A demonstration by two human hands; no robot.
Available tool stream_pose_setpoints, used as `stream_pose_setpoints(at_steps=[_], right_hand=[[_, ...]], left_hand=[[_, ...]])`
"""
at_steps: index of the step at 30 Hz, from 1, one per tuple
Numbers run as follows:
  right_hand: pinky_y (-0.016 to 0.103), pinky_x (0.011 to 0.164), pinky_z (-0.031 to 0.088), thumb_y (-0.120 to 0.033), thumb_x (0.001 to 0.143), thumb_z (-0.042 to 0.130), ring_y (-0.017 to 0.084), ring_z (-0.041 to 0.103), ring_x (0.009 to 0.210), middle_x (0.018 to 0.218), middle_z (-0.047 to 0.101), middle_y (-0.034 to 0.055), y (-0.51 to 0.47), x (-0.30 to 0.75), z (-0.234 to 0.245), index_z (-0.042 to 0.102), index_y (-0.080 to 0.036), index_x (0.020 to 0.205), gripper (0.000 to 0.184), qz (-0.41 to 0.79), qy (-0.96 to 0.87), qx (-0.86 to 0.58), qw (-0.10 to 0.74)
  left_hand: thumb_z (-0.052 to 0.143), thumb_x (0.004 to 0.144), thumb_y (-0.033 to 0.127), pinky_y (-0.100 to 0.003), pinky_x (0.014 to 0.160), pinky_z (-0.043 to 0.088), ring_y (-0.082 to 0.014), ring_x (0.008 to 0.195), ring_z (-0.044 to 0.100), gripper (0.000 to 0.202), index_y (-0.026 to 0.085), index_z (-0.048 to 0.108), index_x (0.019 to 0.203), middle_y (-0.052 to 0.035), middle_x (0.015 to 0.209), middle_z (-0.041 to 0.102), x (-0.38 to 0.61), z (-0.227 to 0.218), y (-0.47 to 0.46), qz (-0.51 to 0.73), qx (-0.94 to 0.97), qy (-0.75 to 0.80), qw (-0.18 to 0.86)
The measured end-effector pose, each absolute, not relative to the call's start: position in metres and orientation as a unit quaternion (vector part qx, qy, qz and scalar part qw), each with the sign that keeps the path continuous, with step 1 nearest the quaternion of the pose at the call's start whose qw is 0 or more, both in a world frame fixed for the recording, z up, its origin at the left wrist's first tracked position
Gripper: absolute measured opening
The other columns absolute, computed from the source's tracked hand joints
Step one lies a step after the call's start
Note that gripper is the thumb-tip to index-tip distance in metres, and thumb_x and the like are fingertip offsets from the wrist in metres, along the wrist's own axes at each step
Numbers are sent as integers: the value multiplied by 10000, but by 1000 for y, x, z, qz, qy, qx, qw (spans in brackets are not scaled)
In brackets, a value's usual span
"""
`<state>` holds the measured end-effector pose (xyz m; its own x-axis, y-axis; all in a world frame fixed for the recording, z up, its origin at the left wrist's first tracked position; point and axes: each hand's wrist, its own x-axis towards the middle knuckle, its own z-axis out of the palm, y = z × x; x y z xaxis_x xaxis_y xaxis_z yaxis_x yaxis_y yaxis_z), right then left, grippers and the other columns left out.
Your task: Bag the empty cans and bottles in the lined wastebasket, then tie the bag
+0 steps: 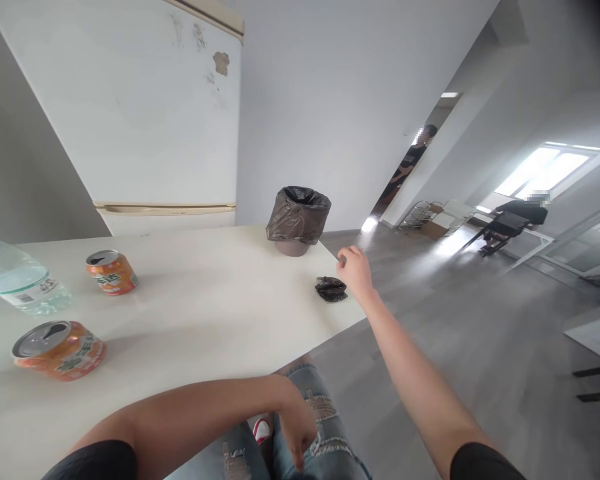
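Note:
My right hand (356,271) reaches out over the far right edge of the white table (205,300), its fingers curled, right beside a small crumpled black bag (331,289) that lies on the table. Whether the fingers touch or hold anything I cannot make out. Behind it stands a small bin lined with a dark bag (298,219). My left hand (296,427) hangs loosely curled below the table's near edge, over my jeans, holding nothing visible.
Two orange drink cans (111,271) (60,348) and a plastic water bottle (17,277) stand on the left of the table. A white fridge (145,120) is behind. Other people are far off at the right, near a doorway and a window.

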<state>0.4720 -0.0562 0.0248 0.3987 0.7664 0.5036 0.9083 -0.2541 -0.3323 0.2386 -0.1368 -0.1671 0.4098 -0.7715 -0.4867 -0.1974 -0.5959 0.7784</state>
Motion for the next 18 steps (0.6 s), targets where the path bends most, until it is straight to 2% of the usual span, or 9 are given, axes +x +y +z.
stream_pose_setpoints(at_steps=[2,6,8,11,14,18], right_hand=[[485,994,500,-119,844,535,356,570,1150,1135,669,168,-27,461,51,711,-191,1072,297,-193,-588,-738,267],[534,1122,448,-218,875,662,386,552,1299,1400,626,229,44,449,96,616,-109,1369,508,-226,-651,-688,228],[598,1150,400,-274,867,720,407,593,1261,1346,675,245,73,448,112,635,-84,1359,534,-211,-655,-705,170],[571,1102,432,-292,878,735,365,684,1098,1110,779,186,99,445,124,753,-117,1175,345,-185,-659,-722,102],[458,964,529,-344,838,799,342,711,1078,1132,797,154,109,433,125,794,-169,1186,390,-149,-673,-714,123],[445,865,571,-430,828,804,366,724,1092,1140,802,137,88,388,124,805,-195,1189,431,-118,-708,-679,154]], left_hand=[[962,601,333,-268,473,445,-138,424,526,400,211,651,381,54,425,549,239,-168,-137,-471,764,-300,323],[956,619,341,-276,491,475,-142,434,524,450,193,623,355,46,419,529,244,-164,-138,-519,759,-283,274],[961,598,319,-288,496,492,-156,447,549,435,181,627,355,39,430,550,248,-162,-140,-530,745,-285,288],[955,573,296,-298,488,503,-164,439,561,452,178,592,330,49,425,543,249,-165,-144,-515,717,-311,353],[918,601,283,-287,430,456,-154,391,520,537,197,496,282,64,391,472,240,-167,-144,-376,765,-305,425],[890,598,205,-258,421,443,-155,406,525,531,186,456,291,59,385,415,230,-150,-141,-193,871,-195,407]])
